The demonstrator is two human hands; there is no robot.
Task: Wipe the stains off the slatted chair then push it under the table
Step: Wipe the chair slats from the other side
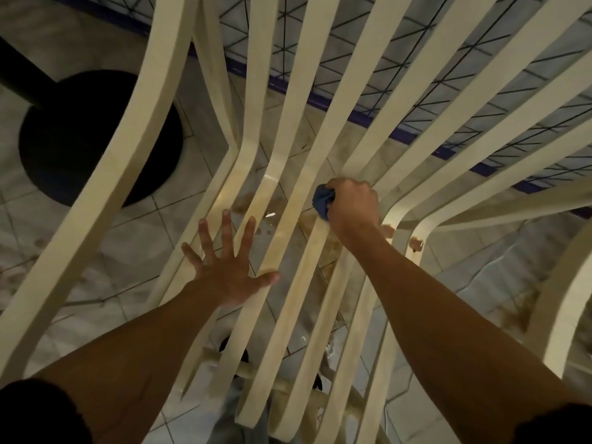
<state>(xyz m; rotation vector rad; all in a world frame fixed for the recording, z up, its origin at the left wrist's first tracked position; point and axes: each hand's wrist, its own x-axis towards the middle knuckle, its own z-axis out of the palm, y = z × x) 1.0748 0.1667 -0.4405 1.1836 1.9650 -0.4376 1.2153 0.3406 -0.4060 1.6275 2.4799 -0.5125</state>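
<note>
- My right hand [354,205] is fisted tight round a blue cloth [323,200], pressing it on the chair [137,129] seat slats.
- My left hand [226,277] lies flat on the slats, fingers spread.
- Brown stains [415,243] sit just beside my right wrist.

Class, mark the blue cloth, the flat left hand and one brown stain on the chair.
blue cloth [323,200]: head view, on its bunched visible part.
left hand [226,278]: head view, on the back of the hand.
brown stain [416,243]: head view, on the middle of the blotch.
</note>
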